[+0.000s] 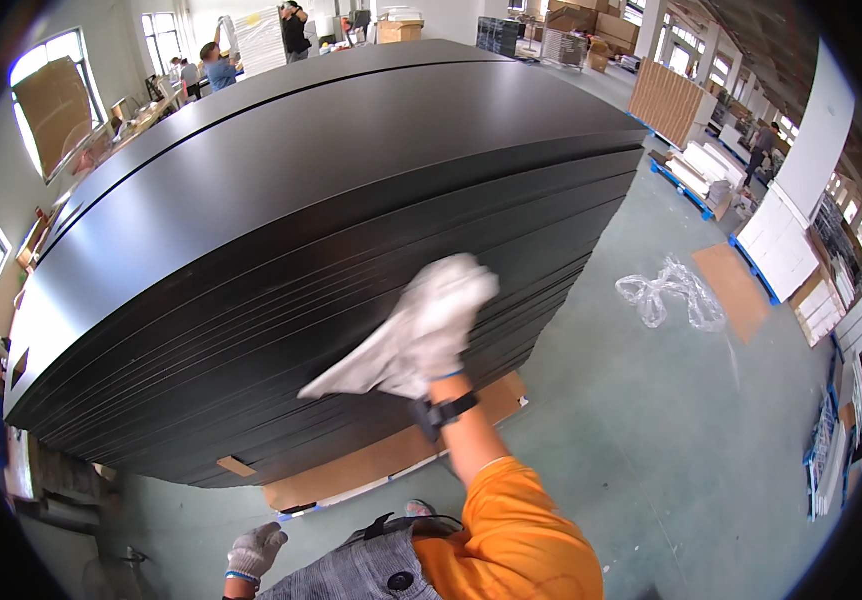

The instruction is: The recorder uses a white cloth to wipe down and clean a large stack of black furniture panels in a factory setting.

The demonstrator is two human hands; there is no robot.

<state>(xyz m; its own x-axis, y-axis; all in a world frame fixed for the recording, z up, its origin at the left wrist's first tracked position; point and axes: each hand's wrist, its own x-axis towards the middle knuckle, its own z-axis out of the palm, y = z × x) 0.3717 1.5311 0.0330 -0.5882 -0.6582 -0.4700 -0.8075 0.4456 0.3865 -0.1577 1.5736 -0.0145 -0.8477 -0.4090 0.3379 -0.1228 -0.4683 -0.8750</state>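
Note:
My right hand [454,310], in a pale knit glove, reaches out in front of the tall stack of black panels [341,290]. Its fingers are closed on a white cloth [361,370], which trails down to the left across the layered panel edges. Motion blurs both the hand and the cloth. Low at the left, my left hand [255,553] hangs beside my grey apron, clear of the stack. It wears a similar glove, its fingers are curled in, and nothing shows in them. A smooth black panel [371,130] lies on top of the stack.
Brown cardboard [391,460] sticks out under the stack. Crumpled clear plastic film [673,297] lies on the green floor at right, next to a cardboard sheet [731,290]. Pallets of white boards [776,245] stand farther right. Other people [294,32] are in the background.

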